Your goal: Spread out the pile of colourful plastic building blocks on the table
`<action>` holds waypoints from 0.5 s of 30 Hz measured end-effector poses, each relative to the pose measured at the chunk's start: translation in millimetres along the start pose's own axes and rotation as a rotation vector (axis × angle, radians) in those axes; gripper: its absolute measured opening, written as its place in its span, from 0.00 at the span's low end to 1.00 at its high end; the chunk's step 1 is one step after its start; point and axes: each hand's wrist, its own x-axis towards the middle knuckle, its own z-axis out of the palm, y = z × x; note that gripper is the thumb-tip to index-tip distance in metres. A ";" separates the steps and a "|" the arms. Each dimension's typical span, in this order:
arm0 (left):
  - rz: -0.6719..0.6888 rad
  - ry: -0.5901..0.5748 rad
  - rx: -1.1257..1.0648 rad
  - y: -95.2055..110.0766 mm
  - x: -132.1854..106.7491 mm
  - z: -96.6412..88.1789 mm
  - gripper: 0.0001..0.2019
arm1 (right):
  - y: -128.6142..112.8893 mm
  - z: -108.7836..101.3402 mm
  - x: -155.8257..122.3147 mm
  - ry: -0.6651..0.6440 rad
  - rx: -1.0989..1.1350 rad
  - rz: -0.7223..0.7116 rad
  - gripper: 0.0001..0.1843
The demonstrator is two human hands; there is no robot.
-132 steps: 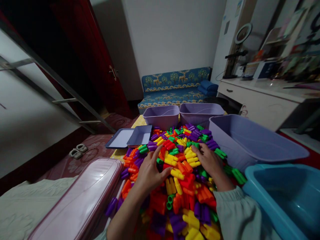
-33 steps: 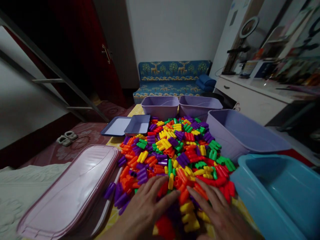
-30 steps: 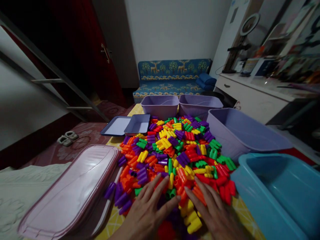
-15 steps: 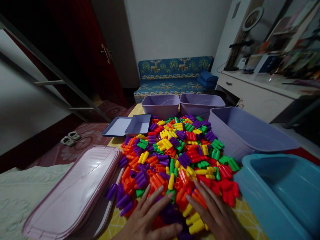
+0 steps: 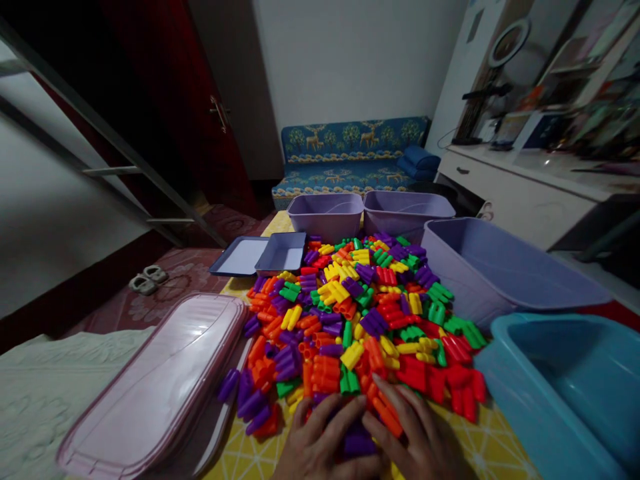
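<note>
A wide heap of plastic interlocking tube blocks (image 5: 350, 320) in orange, yellow, green, purple and red covers a yellow patterned mat (image 5: 493, 427). My left hand (image 5: 325, 440) and my right hand (image 5: 417, 440) rest close together at the heap's near edge, fingers curved over the pieces. Between them lies a purple block (image 5: 357, 443). The right fingers touch an orange block (image 5: 387, 417). Neither hand lifts a piece, and the palms hide whatever lies beneath them.
Two lilac bins (image 5: 325, 217) and a large lilac tub (image 5: 493, 273) border the far and right sides. A blue tub (image 5: 555, 393) sits at right, a pink lid (image 5: 155, 387) at left, and a blue tray (image 5: 239, 257) beyond it. A lilac tray (image 5: 281, 253) overlaps that tray.
Both hands have drawn closer together at the heap's near edge, with the fingers more curled. The pieces beneath them have shifted, and the view has moved slightly.
</note>
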 end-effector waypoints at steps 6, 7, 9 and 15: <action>-0.073 0.101 -0.154 0.7 3.6 21.1 0.08 | 1.7 2.0 4.4 -0.012 0.110 0.034 0.25; -0.073 0.100 -0.189 -0.3 4.1 21.9 0.09 | 2.5 -0.3 6.0 -0.025 0.146 0.037 0.25; -0.065 0.071 -0.250 -3.3 8.0 19.5 0.10 | 2.8 -6.4 11.4 -0.027 0.229 0.059 0.25; -0.121 -0.088 -0.321 -28.9 56.4 1.7 0.13 | 10.6 -10.5 62.5 0.162 0.468 0.334 0.29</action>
